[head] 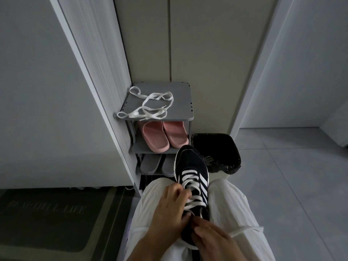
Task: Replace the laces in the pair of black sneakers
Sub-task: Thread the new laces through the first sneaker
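A black sneaker (190, 164) with white side stripes lies between my knees, toe pointing away, threaded with a white lace (190, 182). My left hand (169, 210) grips the shoe's left side near the collar, fingers curled against the lacing. My right hand (212, 240) pinches the lace at the top eyelets; a loose lace end (246, 229) trails right over my thigh. A second loose white lace (148, 106) lies tangled on top of the grey shoe rack (180, 91). The other sneaker is out of view.
The rack holds pink slippers (163, 135) on its middle shelf and grey slippers (150, 163) below. A black-lined bin (216, 147) stands right of the rack. A dark doormat (47, 213) lies at lower left. Grey tiled floor (291, 176) extends right.
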